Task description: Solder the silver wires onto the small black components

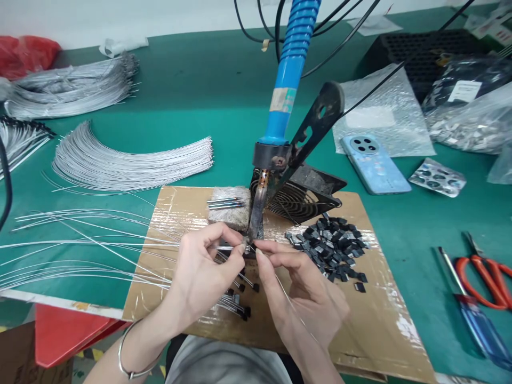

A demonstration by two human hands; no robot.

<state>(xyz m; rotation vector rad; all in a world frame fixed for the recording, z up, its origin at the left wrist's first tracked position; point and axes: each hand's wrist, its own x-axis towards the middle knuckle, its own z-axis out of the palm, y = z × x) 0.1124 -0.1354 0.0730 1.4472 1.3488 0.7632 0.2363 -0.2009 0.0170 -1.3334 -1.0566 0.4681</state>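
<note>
A blue-handled soldering iron (pixel 286 80) hangs in a black stand, its tip pointing down between my hands. Beneath the tip, my left hand (pixel 210 258) is closed in a pinch on a white wire (pixel 160 244) trailing to the left. My right hand (pixel 302 282) pinches a thin strand of solder wire (pixel 286 296) that runs back across the palm; its fingertips almost meet the left ones. The exact spot at the tip is partly hidden by fingers. Wires with black ends (pixel 236 304) lie below my left hand. A pad with dark-tipped wires (pixel 226 202) sits behind it.
Black connectors (pixel 332 245) are heaped on the cardboard sheet (pixel 384 330), right of a small fan (pixel 308 197). A wire bundle (pixel 132 162) lies left. Further right are a phone (pixel 376 165), a blister pack (pixel 438 177), a screwdriver (pixel 480 325) and orange-handled cutters (pixel 484 280).
</note>
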